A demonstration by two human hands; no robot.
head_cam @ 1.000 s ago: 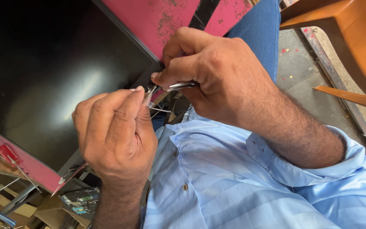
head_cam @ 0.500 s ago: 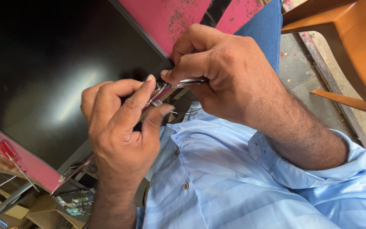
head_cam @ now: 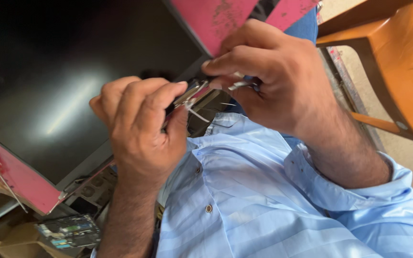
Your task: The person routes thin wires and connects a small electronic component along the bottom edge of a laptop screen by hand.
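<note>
both hands pinch thin wires (metal tool too).

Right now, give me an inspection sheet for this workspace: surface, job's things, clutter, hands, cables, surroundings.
Surface: pink bench top, worn paint, mostly under a large black screen panel.
Job's things: small metal tool in the right hand; thin bare wires pinched by the left hand.
Clutter: circuit board and cardboard scraps at lower left.
Hands: both closed, close together above the person's lap.
Cables: only the thin wires; their far ends are hidden.
Surroundings: orange wooden chair, light blue shirt.
</note>
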